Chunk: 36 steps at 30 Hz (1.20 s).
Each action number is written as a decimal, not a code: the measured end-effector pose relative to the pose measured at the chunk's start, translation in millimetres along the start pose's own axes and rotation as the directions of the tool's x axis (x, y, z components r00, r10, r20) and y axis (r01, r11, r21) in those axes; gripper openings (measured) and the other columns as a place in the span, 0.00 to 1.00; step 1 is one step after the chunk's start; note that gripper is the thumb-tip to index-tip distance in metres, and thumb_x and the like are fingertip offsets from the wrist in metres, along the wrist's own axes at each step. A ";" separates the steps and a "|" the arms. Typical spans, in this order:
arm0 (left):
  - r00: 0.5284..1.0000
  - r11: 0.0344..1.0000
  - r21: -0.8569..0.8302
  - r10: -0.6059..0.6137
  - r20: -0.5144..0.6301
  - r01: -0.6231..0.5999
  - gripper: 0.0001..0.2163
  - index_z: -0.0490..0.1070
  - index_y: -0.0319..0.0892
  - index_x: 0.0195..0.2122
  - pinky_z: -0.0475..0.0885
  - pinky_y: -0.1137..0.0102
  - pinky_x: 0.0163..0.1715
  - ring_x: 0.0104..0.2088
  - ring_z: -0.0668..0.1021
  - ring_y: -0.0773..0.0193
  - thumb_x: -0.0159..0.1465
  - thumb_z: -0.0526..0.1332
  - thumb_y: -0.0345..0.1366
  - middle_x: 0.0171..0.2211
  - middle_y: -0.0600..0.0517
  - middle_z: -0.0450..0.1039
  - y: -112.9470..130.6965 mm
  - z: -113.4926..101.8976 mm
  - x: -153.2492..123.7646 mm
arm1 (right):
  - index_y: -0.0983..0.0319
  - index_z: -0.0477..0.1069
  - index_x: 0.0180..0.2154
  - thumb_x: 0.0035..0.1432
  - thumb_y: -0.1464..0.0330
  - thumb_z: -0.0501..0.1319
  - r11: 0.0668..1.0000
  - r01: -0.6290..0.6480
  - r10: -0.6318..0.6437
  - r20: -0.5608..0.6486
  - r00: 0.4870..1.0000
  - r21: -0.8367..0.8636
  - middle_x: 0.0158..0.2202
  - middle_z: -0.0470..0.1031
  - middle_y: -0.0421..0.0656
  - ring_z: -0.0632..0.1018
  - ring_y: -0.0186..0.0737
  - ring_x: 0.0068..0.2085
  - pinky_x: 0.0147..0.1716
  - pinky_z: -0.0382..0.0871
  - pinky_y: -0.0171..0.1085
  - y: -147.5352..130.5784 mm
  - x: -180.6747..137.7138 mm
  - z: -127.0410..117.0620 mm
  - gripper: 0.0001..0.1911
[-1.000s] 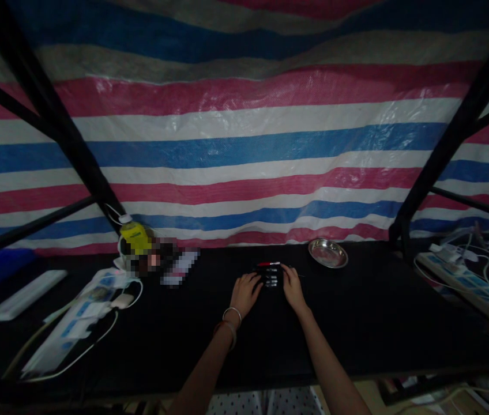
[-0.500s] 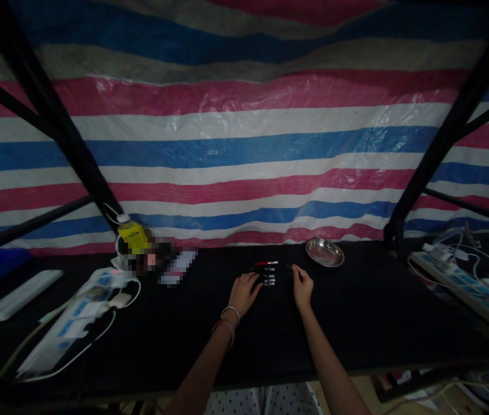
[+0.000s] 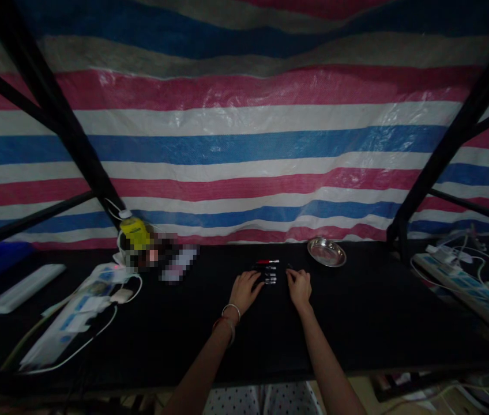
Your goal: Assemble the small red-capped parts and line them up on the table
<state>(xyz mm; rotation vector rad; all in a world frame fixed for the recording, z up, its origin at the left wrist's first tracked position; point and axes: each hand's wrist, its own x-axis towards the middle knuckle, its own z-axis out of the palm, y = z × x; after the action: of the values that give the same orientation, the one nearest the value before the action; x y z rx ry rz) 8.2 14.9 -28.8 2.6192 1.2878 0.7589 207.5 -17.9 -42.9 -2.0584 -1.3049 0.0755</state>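
Observation:
Several slim pen-like things lie side by side on the black table. The farthest, a red pen (image 3: 267, 261), is plainest, and the nearer silver-tipped pens (image 3: 271, 281) have dark bodies. My left hand (image 3: 244, 290) rests at their left ends, its bent fingers and thumb around the nearer ones, which hides part of them. To the right of the row, my right hand (image 3: 300, 288) is closed in a pinch. A small dark thing shows at its fingertips, too dim to name. A bracelet and a bangle circle my left wrist.
A round metal dish (image 3: 326, 252) stands behind my right hand. At left are a power strip (image 3: 71, 317) with cords, a yellow-labelled bottle (image 3: 135, 231) and a blurred-out flat item (image 3: 179, 263). Another power strip (image 3: 465, 288) lies far right. Striped sheeting (image 3: 244, 138) hangs behind the table.
My right hand has shifted slightly left and nearer the pens, its fingers turned more inward. My left hand stays at the pens. The view has tilted a little.

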 end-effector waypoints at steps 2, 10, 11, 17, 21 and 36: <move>1.000 1.000 -0.005 0.009 -0.001 -0.009 0.14 0.67 0.45 0.50 0.65 0.62 0.47 0.48 0.70 0.59 0.65 0.53 0.41 0.49 0.50 0.70 -0.4 -0.2 0.5 | 0.58 0.76 0.41 0.58 0.66 0.54 1.000 -0.007 0.007 0.009 1.000 -0.008 0.35 0.71 0.47 0.69 0.44 0.39 0.36 0.61 0.36 -2.2 -0.6 -1.3 0.14; 1.000 1.000 -0.013 0.018 -0.016 -0.018 0.15 0.66 0.45 0.50 0.65 0.62 0.47 0.49 0.70 0.59 0.64 0.54 0.42 0.49 0.50 0.70 0.0 -0.6 -0.3 | 0.61 0.73 0.45 0.59 0.69 0.51 0.999 0.025 -0.023 -0.084 0.996 0.025 0.38 0.72 0.49 0.68 0.47 0.42 0.36 0.62 0.38 0.8 -2.5 3.2 0.17; 1.000 1.000 -0.012 0.019 -0.017 -0.019 0.15 0.66 0.45 0.50 0.65 0.62 0.47 0.49 0.70 0.59 0.64 0.54 0.42 0.49 0.50 0.70 0.1 -0.6 -0.4 | 0.61 0.74 0.45 0.58 0.69 0.51 1.000 0.021 -0.018 -0.092 0.996 0.023 0.39 0.72 0.49 0.68 0.47 0.42 0.35 0.62 0.38 1.1 -2.5 3.8 0.17; 0.999 0.999 -0.019 0.026 -0.028 -0.027 0.17 0.65 0.45 0.51 0.65 0.62 0.48 0.50 0.70 0.58 0.63 0.56 0.44 0.50 0.49 0.69 -2.2 1.4 0.4 | 0.58 0.74 0.44 0.58 0.67 0.54 0.970 0.238 -0.233 -0.118 0.965 0.037 0.43 0.69 0.48 0.66 0.46 0.44 0.42 0.62 0.41 -5.3 1.4 5.8 0.15; 0.999 0.999 -0.032 0.014 -0.043 -0.015 0.20 0.63 0.44 0.53 0.65 0.61 0.48 0.51 0.69 0.57 0.62 0.57 0.45 0.51 0.48 0.68 -3.7 3.4 0.6 | 0.56 0.73 0.46 0.57 0.72 0.53 0.911 0.409 -0.406 -0.053 0.912 0.049 0.47 0.67 0.47 0.64 0.45 0.48 0.44 0.61 0.42 -11.6 8.6 11.6 0.16; 0.990 0.998 -0.067 -0.015 -0.142 0.005 0.23 0.58 0.42 0.55 0.65 0.60 0.50 0.52 0.69 0.55 0.62 0.55 0.48 0.52 0.45 0.66 -5.4 5.7 0.1 | 0.60 0.75 0.38 0.57 0.63 0.56 0.810 0.298 -0.249 -0.164 0.954 0.505 0.36 0.74 0.45 0.69 0.43 0.41 0.43 0.61 0.42 -8.8 16.5 16.5 0.12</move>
<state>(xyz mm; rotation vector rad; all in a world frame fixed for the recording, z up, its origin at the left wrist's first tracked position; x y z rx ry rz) 7.3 19.0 -35.5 2.5450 1.2859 0.9859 202.4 6.3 -45.4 -1.3800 -1.3337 0.1865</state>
